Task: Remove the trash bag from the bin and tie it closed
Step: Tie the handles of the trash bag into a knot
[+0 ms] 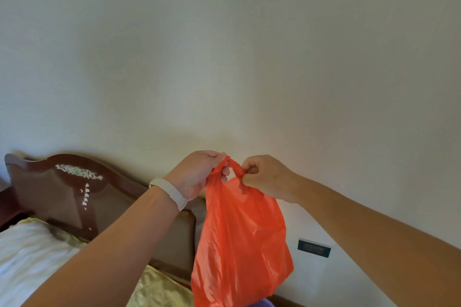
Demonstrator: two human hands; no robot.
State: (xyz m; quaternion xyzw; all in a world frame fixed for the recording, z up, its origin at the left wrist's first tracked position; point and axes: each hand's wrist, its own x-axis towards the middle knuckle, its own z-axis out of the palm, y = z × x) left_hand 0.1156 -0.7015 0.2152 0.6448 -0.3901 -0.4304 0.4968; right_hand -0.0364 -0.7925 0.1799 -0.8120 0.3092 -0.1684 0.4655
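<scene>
An orange plastic trash bag (239,244) hangs in the air in front of the wall, its lower end cut off by the bottom edge. Its two handles are twisted into thin strands at the top. My left hand (199,174), with a white band on the wrist, pinches the left strand. My right hand (269,177) pinches the right strand, and the strands cross in a loop between my fingers. The bin is out of sight.
A dark wooden headboard (74,194) with pale inlay runs along the wall at left, above a bed with white and gold bedding (32,257). A dark wall socket plate (313,247) sits low on the wall at right. Something purple (262,303) shows at the bottom edge.
</scene>
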